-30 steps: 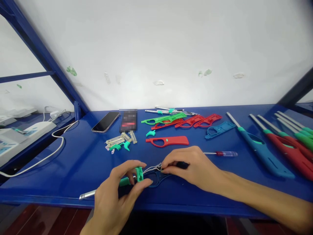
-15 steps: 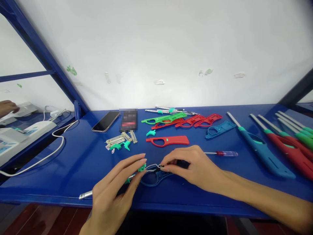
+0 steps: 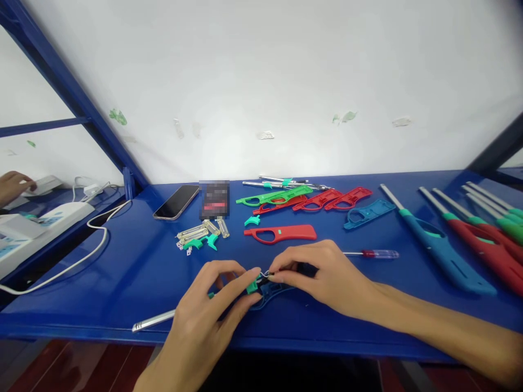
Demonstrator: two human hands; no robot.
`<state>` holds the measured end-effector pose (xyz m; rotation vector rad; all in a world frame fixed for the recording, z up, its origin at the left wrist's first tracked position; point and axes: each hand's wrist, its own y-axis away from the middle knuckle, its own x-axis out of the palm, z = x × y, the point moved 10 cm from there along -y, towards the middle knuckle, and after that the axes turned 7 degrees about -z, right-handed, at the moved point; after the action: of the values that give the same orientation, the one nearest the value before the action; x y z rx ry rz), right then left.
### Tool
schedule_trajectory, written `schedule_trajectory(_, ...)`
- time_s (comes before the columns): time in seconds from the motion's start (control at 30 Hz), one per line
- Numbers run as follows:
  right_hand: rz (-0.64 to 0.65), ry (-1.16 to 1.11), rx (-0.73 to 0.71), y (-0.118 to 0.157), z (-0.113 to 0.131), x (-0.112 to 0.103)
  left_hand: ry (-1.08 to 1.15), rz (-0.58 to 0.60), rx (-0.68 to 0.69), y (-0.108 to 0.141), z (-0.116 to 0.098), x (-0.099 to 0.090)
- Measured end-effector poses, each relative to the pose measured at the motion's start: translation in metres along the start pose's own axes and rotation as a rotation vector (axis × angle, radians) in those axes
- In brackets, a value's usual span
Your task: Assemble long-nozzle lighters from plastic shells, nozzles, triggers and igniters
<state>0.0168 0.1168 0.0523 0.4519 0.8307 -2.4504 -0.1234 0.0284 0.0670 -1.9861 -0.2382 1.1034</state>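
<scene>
A blue lighter shell half lies at the front of the table, mostly covered by my hands. My left hand pinches a small green trigger over the shell's loop. From under that hand a metal lighter tube sticks out to the left. My right hand has thumb and forefinger closed on a thin white wire by the trigger; the wire's end is hidden by the fingertips. Behind the right hand lies a screwdriver with a red and clear handle.
Behind my hands are a red shell half, several clear fuel tanks, more shell halves and a phone. Whole lighters lie at right. At far left are a power strip and another person's hand.
My left hand has slid right with the green trigger, closer to my right fingertips. More of the metal tube shows, and the white wire between the hands bends shorter. My right hand has barely moved.
</scene>
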Motion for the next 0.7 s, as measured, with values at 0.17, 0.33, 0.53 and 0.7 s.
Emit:
schedule_trajectory(0.17, 0.001, -0.022, 0.032, 0.0, -0.002, 0.0, -0.013, 0.06, 0.033, 0.004, -0.007, 0.007)
schedule_trajectory(0.33, 0.0, -0.037, 0.056, -0.001, -0.003, 0.0, 0.039, 0.035, 0.021, 0.003, -0.008, 0.004)
schedule_trajectory(0.53, -0.019, -0.037, 0.065, -0.001, -0.003, -0.003, 0.029, 0.0, -0.007, 0.001, -0.004, 0.002)
schedule_trajectory(0.7, -0.004, -0.044, 0.049, 0.001, 0.0, -0.001, 0.021, -0.006, -0.036, 0.001, 0.0, 0.002)
